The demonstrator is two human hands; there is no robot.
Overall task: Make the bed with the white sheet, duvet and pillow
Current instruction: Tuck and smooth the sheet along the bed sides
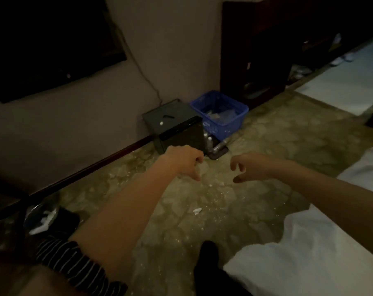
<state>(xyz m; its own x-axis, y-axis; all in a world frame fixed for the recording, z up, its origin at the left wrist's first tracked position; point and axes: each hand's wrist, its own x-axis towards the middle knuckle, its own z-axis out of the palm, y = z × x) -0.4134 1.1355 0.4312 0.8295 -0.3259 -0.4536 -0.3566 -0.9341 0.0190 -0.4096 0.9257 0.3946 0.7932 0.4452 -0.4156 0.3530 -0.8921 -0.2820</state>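
Note:
Both my arms stretch forward over the patterned floor (202,210). My left hand (184,161) hangs with fingers loosely curled and holds nothing. My right hand (248,167) is likewise loosely curled and empty, a short gap from the left. White bedding (309,253) lies at the lower right, spilling over the bed's edge to the right of my right forearm. A second white stretch (348,82) lies at the far right. I see no pillow.
A black box-like unit (177,129) stands against the wall with a blue plastic basket (222,112) beside it and bottles at its base. Dark wooden furniture (256,50) rises behind. A dark bin with white scraps (44,216) sits at left. My shoe (209,251) shows below.

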